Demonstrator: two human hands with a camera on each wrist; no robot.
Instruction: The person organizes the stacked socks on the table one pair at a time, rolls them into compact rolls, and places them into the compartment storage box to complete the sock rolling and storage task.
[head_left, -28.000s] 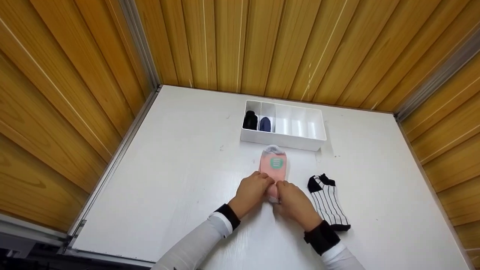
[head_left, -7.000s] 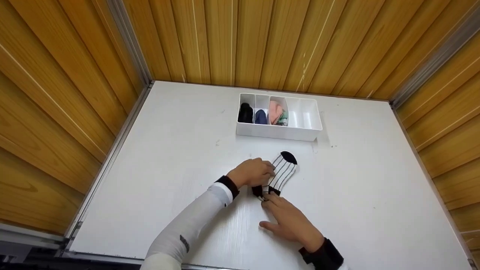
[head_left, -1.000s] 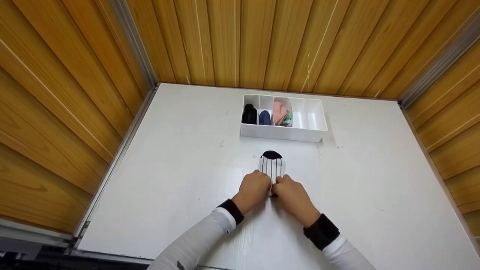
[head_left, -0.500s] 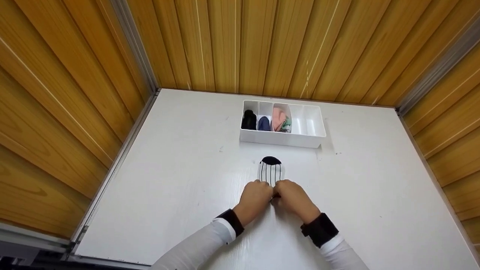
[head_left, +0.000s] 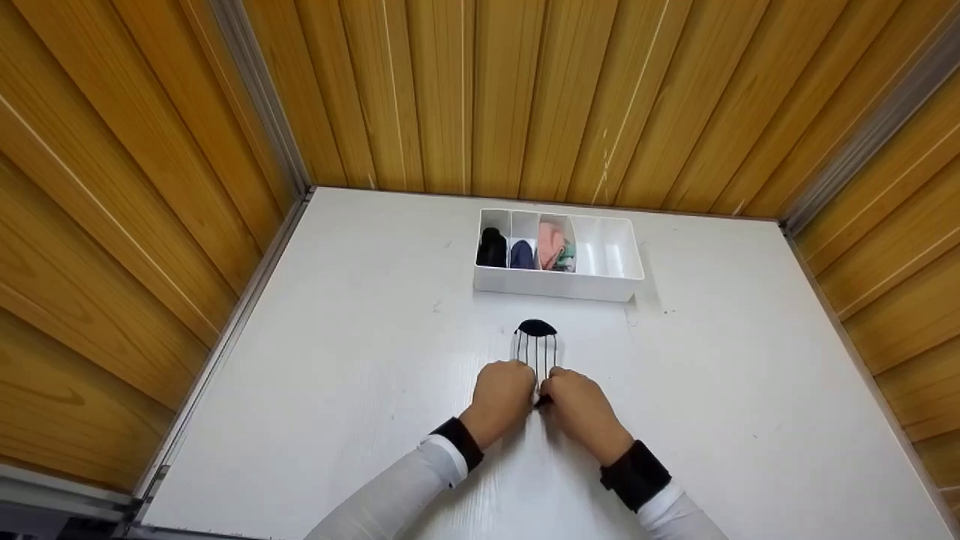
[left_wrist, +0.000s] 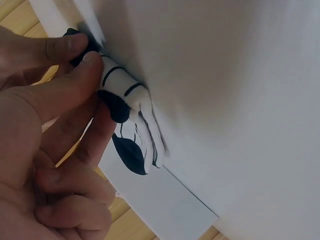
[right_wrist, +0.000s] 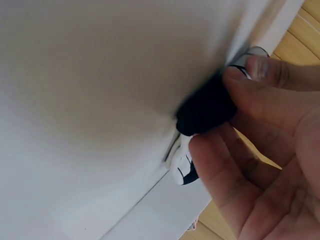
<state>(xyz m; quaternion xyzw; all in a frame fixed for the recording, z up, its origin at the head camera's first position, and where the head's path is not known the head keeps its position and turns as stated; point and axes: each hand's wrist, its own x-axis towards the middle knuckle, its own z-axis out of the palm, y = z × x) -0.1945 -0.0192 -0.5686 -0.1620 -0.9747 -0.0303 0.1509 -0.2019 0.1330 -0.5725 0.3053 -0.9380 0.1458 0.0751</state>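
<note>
A white sock with black stripes and a black toe (head_left: 537,346) lies on the table, toe pointing away from me. My left hand (head_left: 504,397) pinches its near end between thumb and fingers. Close beside it, my right hand (head_left: 585,412) pinches the same end from the right. In the left wrist view the sock (left_wrist: 122,80) is folded over on itself at the pinched end. The right wrist view shows a black part of the sock (right_wrist: 207,107) between my thumb and fingers. From above, my hands hide most of the near end.
Beyond the sock stands a white divided box (head_left: 555,283). From the left, its compartments hold a black item (head_left: 493,247), a dark blue item (head_left: 522,256) and a folded pink sock (head_left: 550,244). Wood-patterned walls (head_left: 495,97) border the white table (head_left: 360,315).
The pink sock, earlier under my hands, is now in the box. The striped sock came from the right to the middle and is partly folded. Over the last second both hands keep their hold.
</note>
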